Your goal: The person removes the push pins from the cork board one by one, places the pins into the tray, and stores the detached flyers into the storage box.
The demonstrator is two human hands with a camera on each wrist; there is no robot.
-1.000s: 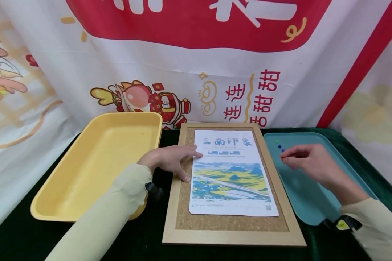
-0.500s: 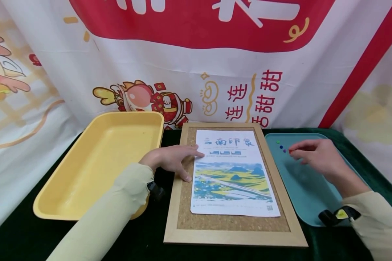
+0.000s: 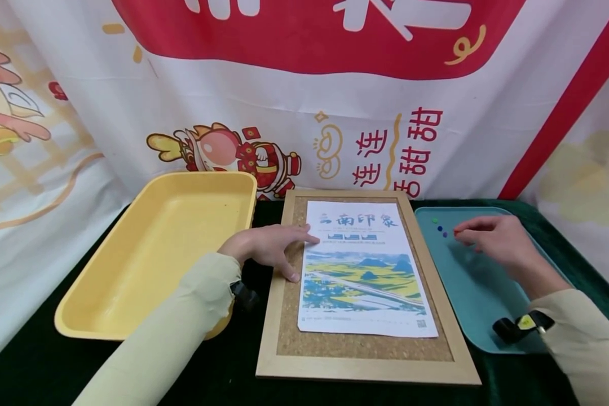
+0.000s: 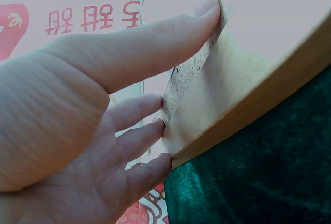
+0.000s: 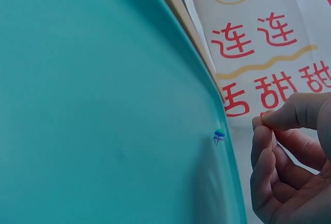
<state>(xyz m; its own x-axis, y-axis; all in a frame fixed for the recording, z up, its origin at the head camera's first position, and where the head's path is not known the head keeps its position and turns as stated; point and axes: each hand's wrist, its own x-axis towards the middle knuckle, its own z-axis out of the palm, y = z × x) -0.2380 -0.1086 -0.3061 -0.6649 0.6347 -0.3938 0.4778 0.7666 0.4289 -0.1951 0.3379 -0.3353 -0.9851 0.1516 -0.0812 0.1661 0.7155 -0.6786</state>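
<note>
A yellow tray (image 3: pixel 147 254) lies at the left on the dark green cloth (image 3: pixel 30 361). A cork board (image 3: pixel 365 338) in a wooden frame lies at centre, with a printed sheet (image 3: pixel 365 270) on it. A teal tray (image 3: pixel 482 304) lies at the right.

The left hand (image 3: pixel 266 248) rests flat, fingers spread, pressing the sheet's left edge onto the cork.

The right hand (image 3: pixel 492 239) hovers over the teal tray's far end, thumb and forefinger pinched on a red pushpin (image 3: pixel 455 231). Green, blue and purple pushpins (image 3: pixel 439 226) lie in the tray just beside it.
</note>
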